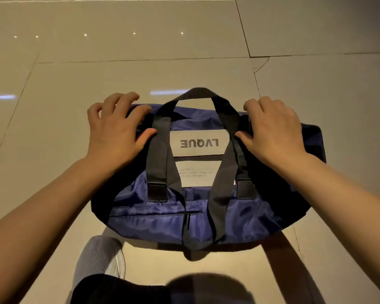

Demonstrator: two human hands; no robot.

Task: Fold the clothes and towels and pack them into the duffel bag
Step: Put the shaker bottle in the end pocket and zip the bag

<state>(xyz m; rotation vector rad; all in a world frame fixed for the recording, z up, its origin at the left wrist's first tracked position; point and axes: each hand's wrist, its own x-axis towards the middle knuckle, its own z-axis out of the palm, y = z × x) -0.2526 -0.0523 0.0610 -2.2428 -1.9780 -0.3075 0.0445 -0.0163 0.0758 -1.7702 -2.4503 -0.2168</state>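
Floor is glossy tile, and the bag lies flat on it right in front of the person. Looks like thin nylon, so probably light, floppy and a bit slippery, no shape of its own. Straps seem like the firmest place to grab. Left hand and right hand both rest on its far edge, fingers bent, pressing or gripping the fabric, can't really tell which. No clothes in sight.

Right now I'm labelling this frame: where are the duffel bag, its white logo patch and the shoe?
duffel bag (154, 218): head view, blue front panel.
white logo patch (199, 142): head view, lettering.
shoe (99, 257): head view, grey mesh upper.
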